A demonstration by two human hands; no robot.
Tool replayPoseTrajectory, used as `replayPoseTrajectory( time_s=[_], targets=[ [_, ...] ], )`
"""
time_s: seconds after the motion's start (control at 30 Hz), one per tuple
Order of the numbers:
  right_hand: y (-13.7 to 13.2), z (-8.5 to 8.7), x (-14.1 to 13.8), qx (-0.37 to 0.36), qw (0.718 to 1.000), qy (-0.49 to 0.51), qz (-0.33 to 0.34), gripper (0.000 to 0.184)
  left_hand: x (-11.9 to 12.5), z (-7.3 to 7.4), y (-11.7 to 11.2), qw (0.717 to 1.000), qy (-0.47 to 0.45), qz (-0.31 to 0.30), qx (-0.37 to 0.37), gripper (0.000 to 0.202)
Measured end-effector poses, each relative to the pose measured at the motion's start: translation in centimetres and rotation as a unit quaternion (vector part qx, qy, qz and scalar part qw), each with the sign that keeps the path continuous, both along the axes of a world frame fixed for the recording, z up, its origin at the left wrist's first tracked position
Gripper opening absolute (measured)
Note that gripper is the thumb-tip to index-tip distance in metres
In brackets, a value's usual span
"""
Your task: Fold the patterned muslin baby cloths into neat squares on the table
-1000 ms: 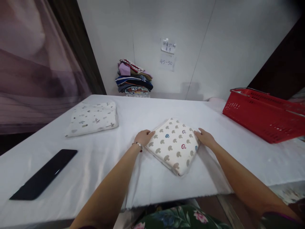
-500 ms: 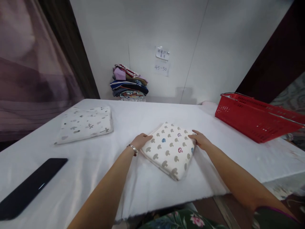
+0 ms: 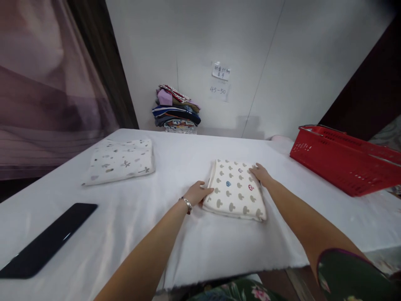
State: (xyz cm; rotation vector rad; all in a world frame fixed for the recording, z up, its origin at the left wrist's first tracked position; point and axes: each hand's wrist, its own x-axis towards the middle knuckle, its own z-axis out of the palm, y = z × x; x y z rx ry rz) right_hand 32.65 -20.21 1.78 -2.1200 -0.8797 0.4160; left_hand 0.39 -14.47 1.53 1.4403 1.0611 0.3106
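A folded cream cloth with a mushroom print (image 3: pixel 234 190) lies squarely on the white table (image 3: pixel 194 238) in front of me. My left hand (image 3: pixel 198 193), with a bracelet at the wrist, rests at the cloth's near left edge, fingers flat against it. At the far right corner, my right hand (image 3: pixel 259 173) lies on the cloth with its fingers stretched out. Neither hand grips it.
A second folded white printed cloth (image 3: pixel 120 161) lies at the far left of the table. A black flat object (image 3: pixel 46 240) sits at the near left. A red plastic basket (image 3: pixel 344 161) stands at the right. A stack of folded clothes (image 3: pixel 176 109) sits by the wall.
The mushroom cloth has been turned from a diagonal lie to square with the table edge. Both hands shifted along with it, the left one nearer and the right one farther.
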Motion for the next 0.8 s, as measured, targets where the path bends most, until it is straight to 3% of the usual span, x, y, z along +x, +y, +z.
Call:
replayPoseTrajectory(
  time_s=[0.13,0.33,0.43,0.53,0.63,0.7,0.8],
  targets=[
    [-1.8,-0.7,-1.9,-0.017,0.998,-0.050,0.026,0.064,-0.5,0.1,0.4,1.000,-0.011,0.001,-0.027,0.075],
    [-6.1,-1.6,-6.0,-0.062,0.964,-0.177,0.187,0.047,-0.2,-0.4,0.7,1.000,-0.004,0.006,-0.002,0.070],
    [-7.4,-1.8,-7.1,-0.067,0.951,-0.217,0.208,0.047,-0.1,-1.0,0.8,1.000,-0.001,0.011,0.004,0.069],
    [-7.9,-1.7,-6.9,-0.036,0.974,-0.164,0.151,0.054,-0.2,-1.3,0.9,1.000,-0.004,0.018,0.004,0.070],
    [-8.5,-1.5,-6.4,0.010,0.997,-0.044,0.055,0.061,-0.3,-1.3,0.7,1.000,-0.017,0.025,-0.010,0.074],
    [-9.0,-1.4,-6.0,0.042,0.996,0.072,0.013,0.064,-0.2,-1.1,0.4,0.999,-0.030,0.028,-0.029,0.079],
    [-9.8,-1.5,-5.3,0.083,0.971,0.222,-0.019,0.068,0.2,-0.8,0.1,0.996,-0.054,0.034,-0.061,0.086]
  ],
)
